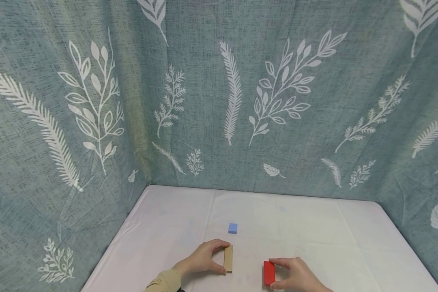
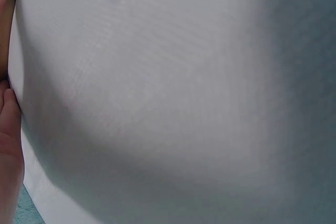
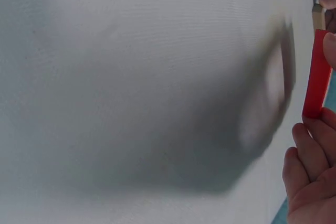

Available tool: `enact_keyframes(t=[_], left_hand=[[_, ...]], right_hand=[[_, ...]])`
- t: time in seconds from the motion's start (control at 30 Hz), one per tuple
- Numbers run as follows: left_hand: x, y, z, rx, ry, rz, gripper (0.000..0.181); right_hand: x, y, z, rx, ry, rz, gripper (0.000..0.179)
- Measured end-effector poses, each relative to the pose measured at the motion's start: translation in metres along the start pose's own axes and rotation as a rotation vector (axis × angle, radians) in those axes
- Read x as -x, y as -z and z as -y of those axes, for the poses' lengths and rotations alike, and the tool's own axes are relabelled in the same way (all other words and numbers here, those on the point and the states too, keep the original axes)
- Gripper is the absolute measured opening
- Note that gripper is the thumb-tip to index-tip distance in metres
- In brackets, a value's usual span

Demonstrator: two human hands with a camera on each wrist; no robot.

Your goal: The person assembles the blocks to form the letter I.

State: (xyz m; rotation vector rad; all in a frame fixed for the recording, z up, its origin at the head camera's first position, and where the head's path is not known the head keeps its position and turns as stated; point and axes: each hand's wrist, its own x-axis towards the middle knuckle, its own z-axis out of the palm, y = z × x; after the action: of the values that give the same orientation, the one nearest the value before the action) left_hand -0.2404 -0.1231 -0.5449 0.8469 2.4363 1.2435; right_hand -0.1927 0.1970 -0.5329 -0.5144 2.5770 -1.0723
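Observation:
My left hand (image 1: 201, 258) grips a flat tan wooden block (image 1: 228, 260) by its two ends, the thumb at the near end and the fingers at the far one. The same wooden block (image 2: 6, 30) shows at the left edge of the left wrist view. To the right, my right hand (image 1: 297, 276) pinches a red rectangular block (image 1: 269, 273) end to end in the same way. In the right wrist view the red block (image 3: 316, 74) overlaps part of the wooden block behind it. A gap separates the two blocks in the head view.
A small blue block (image 1: 232, 228) lies beyond the wooden block, on the white-covered table (image 1: 314, 231). Green-grey curtains (image 1: 204, 101) with white leaf prints enclose the table at the back and both sides.

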Motion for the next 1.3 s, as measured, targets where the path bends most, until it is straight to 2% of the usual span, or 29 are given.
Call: enact_keyframes(t=[0.27,0.63,1.0,1.3], left_hand=[[0.001,0.0,-0.002,0.001,0.002,0.003,0.07],[0.001,0.0,-0.001,0.013,0.013,0.0,0.07],[0.002,-0.001,-0.003,0.005,0.003,-0.006,0.069],[0.002,-0.001,-0.004,0.002,-0.003,-0.01,0.069]], right_hand=[[0.003,-0.005,-0.003,0.021,0.016,0.009,0.059],[0.004,-0.01,-0.006,0.081,0.075,-0.018,0.06],[0.008,-0.012,-0.006,0.08,0.083,-0.043,0.057],[0.008,-0.013,-0.007,0.09,0.044,-0.031,0.063]])
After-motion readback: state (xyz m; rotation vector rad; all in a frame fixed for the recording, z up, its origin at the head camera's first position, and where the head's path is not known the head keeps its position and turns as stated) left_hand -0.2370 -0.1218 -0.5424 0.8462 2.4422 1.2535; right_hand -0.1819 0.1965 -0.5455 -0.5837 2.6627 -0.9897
